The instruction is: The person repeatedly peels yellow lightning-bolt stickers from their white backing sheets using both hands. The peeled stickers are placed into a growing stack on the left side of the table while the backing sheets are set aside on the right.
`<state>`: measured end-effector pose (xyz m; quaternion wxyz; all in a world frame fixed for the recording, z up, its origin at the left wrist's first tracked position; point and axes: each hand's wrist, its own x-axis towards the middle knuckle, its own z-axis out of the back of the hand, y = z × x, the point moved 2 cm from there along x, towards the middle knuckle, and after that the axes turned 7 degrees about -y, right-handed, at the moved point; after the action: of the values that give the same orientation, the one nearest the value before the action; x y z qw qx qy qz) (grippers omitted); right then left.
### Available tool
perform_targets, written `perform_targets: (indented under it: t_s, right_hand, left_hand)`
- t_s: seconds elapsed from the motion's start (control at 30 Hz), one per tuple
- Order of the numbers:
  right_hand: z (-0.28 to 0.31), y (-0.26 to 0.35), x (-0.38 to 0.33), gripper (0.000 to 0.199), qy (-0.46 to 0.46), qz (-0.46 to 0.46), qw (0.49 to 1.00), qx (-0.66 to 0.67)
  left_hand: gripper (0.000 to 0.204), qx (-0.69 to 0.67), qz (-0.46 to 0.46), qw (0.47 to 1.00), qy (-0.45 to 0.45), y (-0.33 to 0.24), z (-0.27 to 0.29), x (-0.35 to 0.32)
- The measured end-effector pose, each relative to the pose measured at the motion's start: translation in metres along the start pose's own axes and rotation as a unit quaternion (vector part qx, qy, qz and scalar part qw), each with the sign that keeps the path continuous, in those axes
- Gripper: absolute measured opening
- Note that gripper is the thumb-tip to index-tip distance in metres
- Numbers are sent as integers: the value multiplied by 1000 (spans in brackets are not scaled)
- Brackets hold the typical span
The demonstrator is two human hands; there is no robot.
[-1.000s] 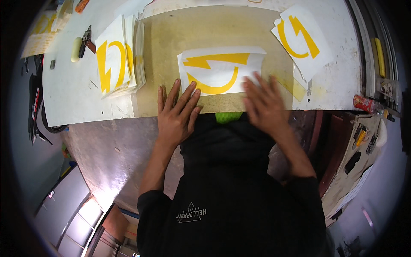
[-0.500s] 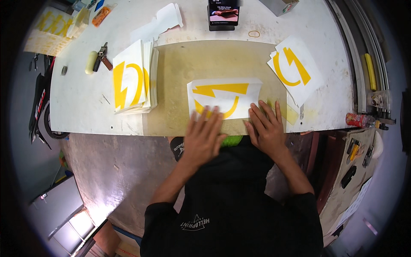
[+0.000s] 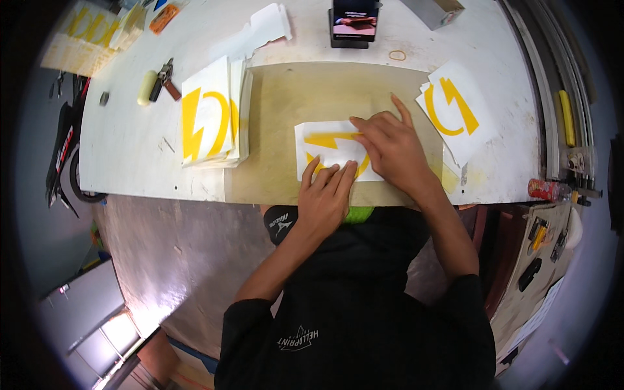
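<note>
The left hand [image 3: 327, 201] lies palm down with its fingers spread, fingertips resting on the lower part of a white sheet with a yellow lightning-bolt-and-arc graphic [image 3: 335, 153] and grasping nothing. The right hand [image 3: 398, 156] is bent over the sheet's upper right part, thumb and index finger brought together near its far edge; whether they pinch the sheet, I cannot tell. The sheet lies on a tan mat [image 3: 292, 91], close to the near edge of the white workbench [image 3: 130, 143]. At the mat's left edge stands a thick stack of similar sheets [image 3: 211, 123]; a smaller, fanned pile [image 3: 461, 120] lies toward the bench's right edge. Beyond the mat, near the bench's far edge, are a rubber band [image 3: 397, 51] and a phone on a stand [image 3: 354, 23].
</note>
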<state>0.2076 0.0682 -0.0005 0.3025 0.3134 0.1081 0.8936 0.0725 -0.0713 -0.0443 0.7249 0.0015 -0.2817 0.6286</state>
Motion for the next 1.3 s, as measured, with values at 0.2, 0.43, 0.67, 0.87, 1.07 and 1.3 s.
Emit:
perform_targets:
  t_s: [0.2, 0.43, 0.67, 0.87, 1.07, 1.3]
  right_hand:
    - [-26, -25, 8, 11, -5, -31, 999, -26]
    - [-41, 8, -7, 29, -70, 2, 989, -128]
    - [-10, -5, -53, 56, 77, -98, 988, -87]
    - [10, -7, -58, 49, 64, -107, 985, -115]
    - [85, -23, -141, 43, -27, -269, 942, -200]
    - [65, -11, -158, 25, -202, -468, 838, 195]
  left_hand:
    - [54, -1, 25, 999, 34, 4, 6, 21]
    - [86, 5, 89, 991, 98, 24, 10, 31]
    - [90, 34, 73, 992, 97, 33, 12, 30]
    - [90, 46, 43, 992, 113, 34, 8, 35]
    - [89, 48, 19, 994, 99, 38, 7, 33]
    - [91, 45, 8, 991, 122, 38, 12, 36]
